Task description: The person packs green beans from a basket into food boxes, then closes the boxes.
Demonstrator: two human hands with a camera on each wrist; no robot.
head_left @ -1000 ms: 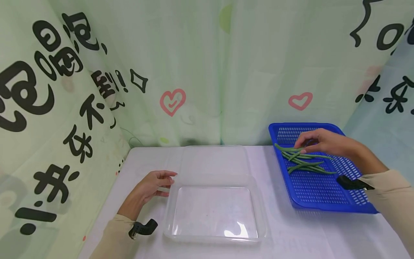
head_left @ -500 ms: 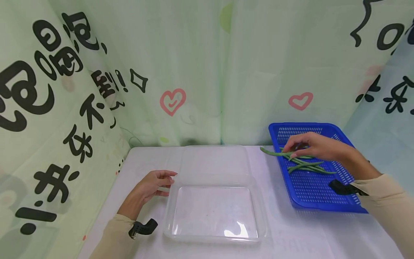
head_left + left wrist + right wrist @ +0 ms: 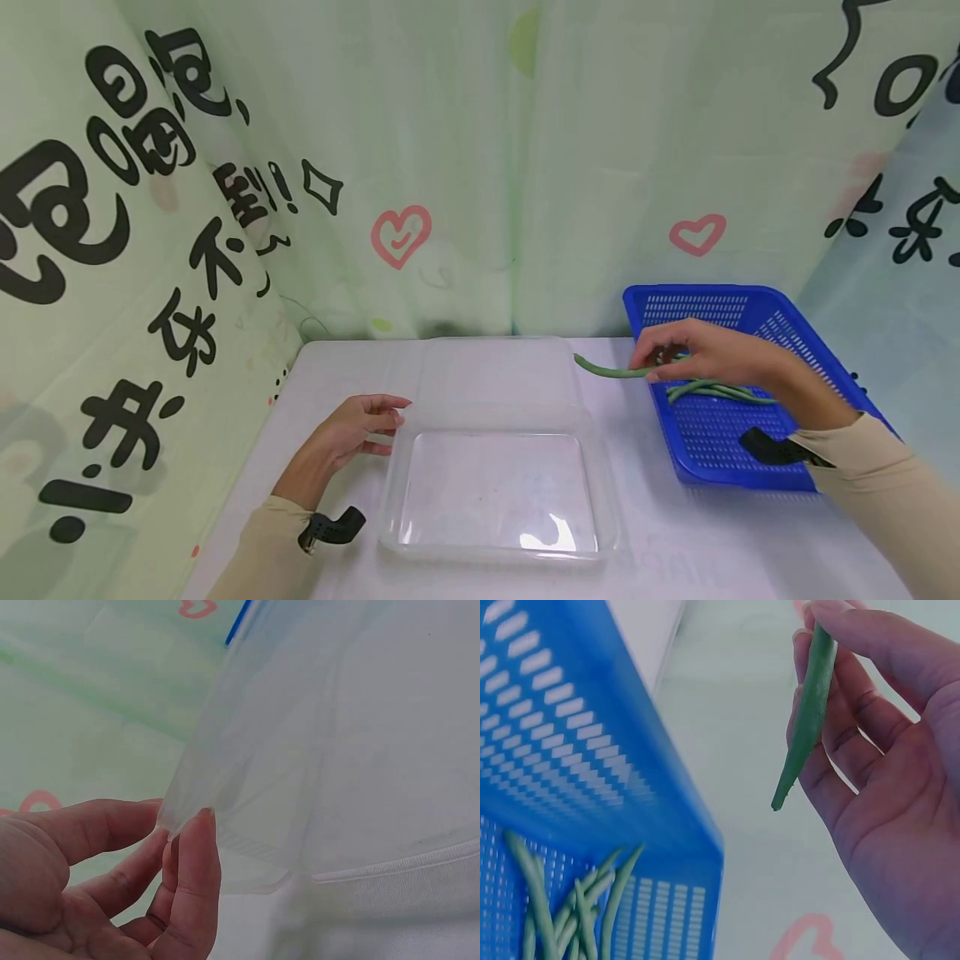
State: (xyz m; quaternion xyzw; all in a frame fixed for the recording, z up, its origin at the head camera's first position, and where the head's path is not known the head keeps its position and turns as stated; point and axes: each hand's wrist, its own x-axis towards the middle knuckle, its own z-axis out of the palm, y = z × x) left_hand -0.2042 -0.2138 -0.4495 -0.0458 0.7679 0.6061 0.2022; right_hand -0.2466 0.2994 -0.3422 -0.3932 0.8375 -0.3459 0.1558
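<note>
My right hand (image 3: 701,354) pinches one green bean (image 3: 607,370) between thumb and fingers, above the left side of a blue plastic basket (image 3: 720,446). The bean's long end points left, past the basket rim; its short tip shows in the right wrist view. More green beans (image 3: 585,907) lie in the basket, partly hidden by my hand in the head view. My left hand (image 3: 356,433) grips the left edge of a clear plastic container (image 3: 495,492), its thumb and fingers on either side of the thin rim (image 3: 187,772) in the left wrist view. Inside the container I see no beans.
A clear flat panel (image 3: 498,367), apparently the container's lid, extends behind it on the white tabletop (image 3: 337,367). A pale green curtain (image 3: 585,167) with dark writing and hearts hangs around the back and sides. The basket stands at the table's right.
My right hand has lifted a green bean out from the pile and moved left and toward me, so the bean now passes over the basket's rim. The left hand stays put.
</note>
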